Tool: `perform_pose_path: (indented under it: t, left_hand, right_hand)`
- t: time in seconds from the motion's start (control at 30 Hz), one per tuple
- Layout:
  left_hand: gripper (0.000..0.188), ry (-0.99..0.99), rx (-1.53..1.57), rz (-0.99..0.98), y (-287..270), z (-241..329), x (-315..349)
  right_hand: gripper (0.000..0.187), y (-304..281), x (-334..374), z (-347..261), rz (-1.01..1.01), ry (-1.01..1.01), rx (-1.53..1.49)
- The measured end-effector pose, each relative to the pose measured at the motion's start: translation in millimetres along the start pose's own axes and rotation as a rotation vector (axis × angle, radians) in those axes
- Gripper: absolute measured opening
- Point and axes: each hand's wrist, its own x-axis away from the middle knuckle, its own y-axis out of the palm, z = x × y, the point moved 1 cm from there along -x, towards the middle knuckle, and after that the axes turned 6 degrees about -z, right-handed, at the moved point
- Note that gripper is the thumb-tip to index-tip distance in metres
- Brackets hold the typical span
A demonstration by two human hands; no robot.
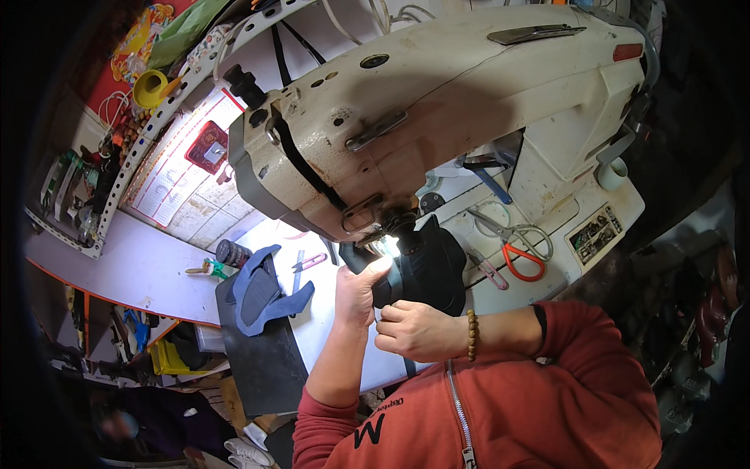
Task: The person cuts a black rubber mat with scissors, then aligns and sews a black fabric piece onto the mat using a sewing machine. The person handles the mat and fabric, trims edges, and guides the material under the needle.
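A beige sewing machine [375,133] arches over the work, its lamp glowing by the needle area. Under it lies a black fabric piece [437,270], part of it hidden by the machine head and my hands. My left hand [358,295] is at the piece's left edge, thumb stretched over the top and the other fingers largely hidden. Just to its right, my right hand [414,330] is closed with curled fingers. A dark strap [410,366] shows above and below that fist and seems to run through it; the exact grip is hidden.
Left of my hands lie a blue cut piece [266,293], pink-handled snips [310,263] and a black mat [262,371]. Scissors with orange handles [522,254] and a second pair of snips [488,270] rest to the right. A perforated metal rack [125,184] stands far left.
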Motion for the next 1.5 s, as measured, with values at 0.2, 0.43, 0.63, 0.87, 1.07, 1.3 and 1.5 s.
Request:
perform_pose_path:
  t: [0.2, 0.43, 0.63, 0.87, 1.07, 1.3, 1.5]
  left_hand:
    - [0.015, -0.015, -0.108, 0.031, 0, 4, -3]
    - [0.018, -0.07, -0.031, 0.051, -2, 2, -7]
    - [0.021, -0.073, 0.038, 0.031, -7, -3, -8]
    - [0.024, -0.085, 0.032, 0.049, -8, -3, -7]
    - [0.016, -0.061, 0.044, 0.062, -5, -4, -6]
    - [0.021, -0.032, 0.116, -0.011, -7, -5, -6]
    - [0.02, -0.037, 0.107, -0.015, -7, -5, -5]
  right_hand:
    - [0.008, 2, -2, -2, -0.024, -0.092, -0.062]
    - [0.015, -45, 5, 0, 0.222, -0.232, -0.205]
    - [0.03, -224, 82, 83, 0.622, 0.22, 0.343]
    - [0.037, -468, 142, 259, 0.261, 1.251, 0.422]
    - [0.035, -488, 169, 293, -0.078, 1.194, 0.458]
    - [0.037, -466, 208, 281, 0.132, 0.971, 0.784]
    - [0.04, -426, 232, 267, 0.736, 0.938, 0.658]
